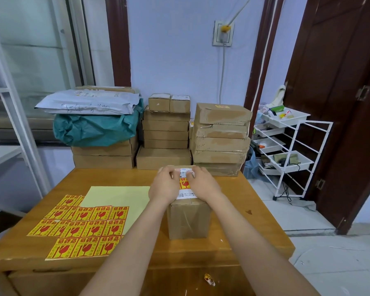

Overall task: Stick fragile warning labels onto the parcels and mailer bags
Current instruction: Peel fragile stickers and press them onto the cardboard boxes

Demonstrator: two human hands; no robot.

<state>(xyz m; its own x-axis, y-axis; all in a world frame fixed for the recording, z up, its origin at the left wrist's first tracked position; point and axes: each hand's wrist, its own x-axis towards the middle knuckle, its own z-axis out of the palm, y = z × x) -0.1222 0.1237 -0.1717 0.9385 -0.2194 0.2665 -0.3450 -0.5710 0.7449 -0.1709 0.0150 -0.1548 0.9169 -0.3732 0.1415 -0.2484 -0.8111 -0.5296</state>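
1. Head view: the fragile label (pixel 184 183), red on yellow, lies on the top face of the upright parcel (pixel 188 218), over the white shipping slip (pixel 186 195), right between the two hands.
2. The parcel stands near the middle of the desk (pixel 233 212), its top face running away from the person, so the label's far edge sits under the fingertips and its near edge lies toward the wrists.
3. The left hand (pixel 163 186) covers the label's left side and the right hand (pixel 203 184) its right. Both sets of fingers lie fairly flat on the box top and meet at the far end of the slip. They seem to be pressing rather than pinching, though the tips are too small to be sure.
4. Both hands are equally near, and the label lies inward of each palm, so any smoothing stroke would likely run outward from the centre or back toward the person.
5. Left of the parcel, on the desk, lie the sheets of spare labels (pixel 83 227) overlapping a pale yellow backing sheet (pixel 120 195).
6. Behind, at the desk's far edge, stand the stacked cartons (pixel 220 133) and the mailer bags (pixel 90 116), well apart from the hands.
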